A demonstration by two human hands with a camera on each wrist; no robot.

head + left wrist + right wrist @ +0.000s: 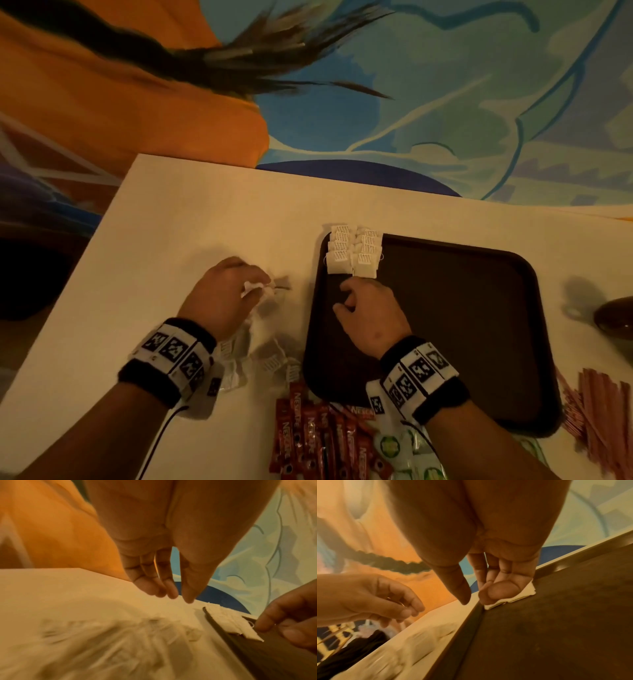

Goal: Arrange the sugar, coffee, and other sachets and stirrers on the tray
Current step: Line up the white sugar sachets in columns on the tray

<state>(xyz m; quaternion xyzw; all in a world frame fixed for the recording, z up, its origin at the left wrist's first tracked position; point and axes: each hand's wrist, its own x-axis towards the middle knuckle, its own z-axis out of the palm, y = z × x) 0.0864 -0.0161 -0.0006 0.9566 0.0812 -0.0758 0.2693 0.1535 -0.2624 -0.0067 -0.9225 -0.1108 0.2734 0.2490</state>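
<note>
A dark brown tray (462, 325) lies on the white table. Two short columns of white sachets (354, 250) overlap at its far left corner. My right hand (356, 291) is over the tray, its straight fingertips (501, 592) pressing on the nearest sachet (522, 595), with the thumb held apart. My left hand (239, 284) hovers over the table left of the tray, its fingers curled, and pinches a small white sachet (252, 287). The left wrist view is blurred and does not show that sachet.
Loose white sachets (267, 356) lie under my left wrist. Red coffee sticks (308, 435) and green-and-white sachets (404, 448) sit at the near edge. Pink sticks (603, 411) lie right of the tray, beside a dark round object (616, 318). A person in orange (102, 85) is beyond the table.
</note>
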